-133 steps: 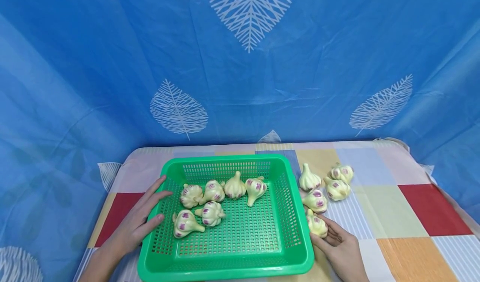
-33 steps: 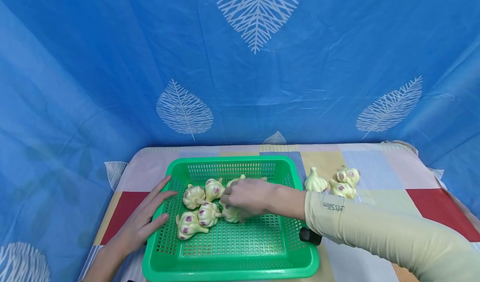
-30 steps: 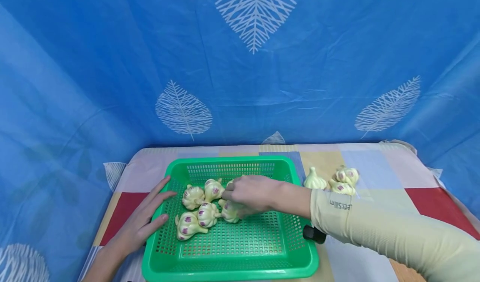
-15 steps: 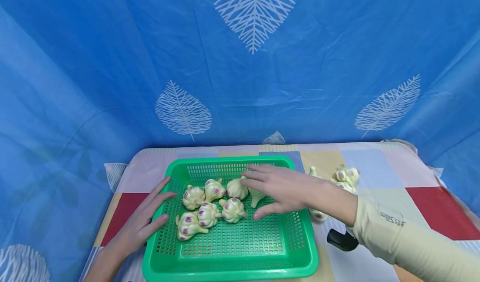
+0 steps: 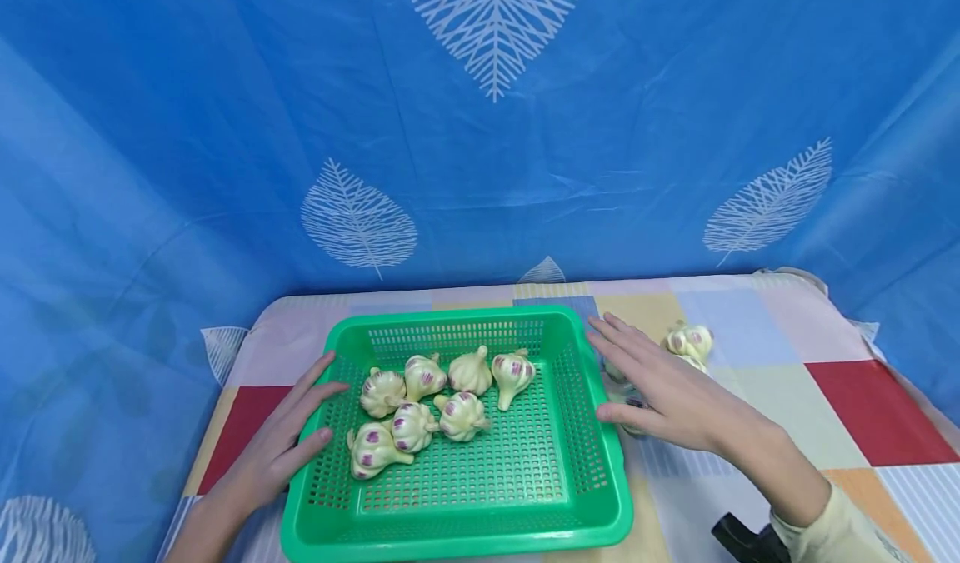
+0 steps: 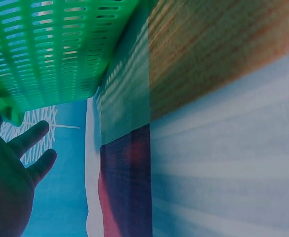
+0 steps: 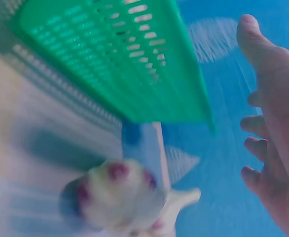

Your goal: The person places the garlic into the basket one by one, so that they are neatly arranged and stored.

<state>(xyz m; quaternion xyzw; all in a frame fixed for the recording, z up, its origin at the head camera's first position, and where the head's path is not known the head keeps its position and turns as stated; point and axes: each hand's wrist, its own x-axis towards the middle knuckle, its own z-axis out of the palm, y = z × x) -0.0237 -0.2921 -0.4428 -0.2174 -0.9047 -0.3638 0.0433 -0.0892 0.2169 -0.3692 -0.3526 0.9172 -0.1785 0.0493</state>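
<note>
The green plastic basket (image 5: pixel 457 542) holds several garlic bulbs (image 5: pixel 470 371) with purple streaks, grouped toward its left and back. Along the basket's left rim lies my left hand (image 5: pixel 273 446), fingers spread and relaxed, touching the rim. My right hand (image 5: pixel 671 388) is just outside the right rim, held with straight fingers over more garlic bulbs on the table. It holds nothing and partly hides them in the head view; one garlic bulb (image 5: pixel 688 341) shows behind it. In the right wrist view a blurred garlic bulb (image 7: pixel 120 195) lies below the open hand (image 7: pixel 277 113).
A patchwork tablecloth (image 5: pixel 862 409) covers the table. Blue curtains (image 5: pixel 600 113) with white leaf prints hang behind and at both sides. A black object (image 5: pixel 750 540) sits at my right wrist, beside a pale sleeve.
A garlic bulb from the right of the basket now lies in the middle of the group inside. My right hand let it go and moved back right, over the remaining bulbs. My left hand stayed.
</note>
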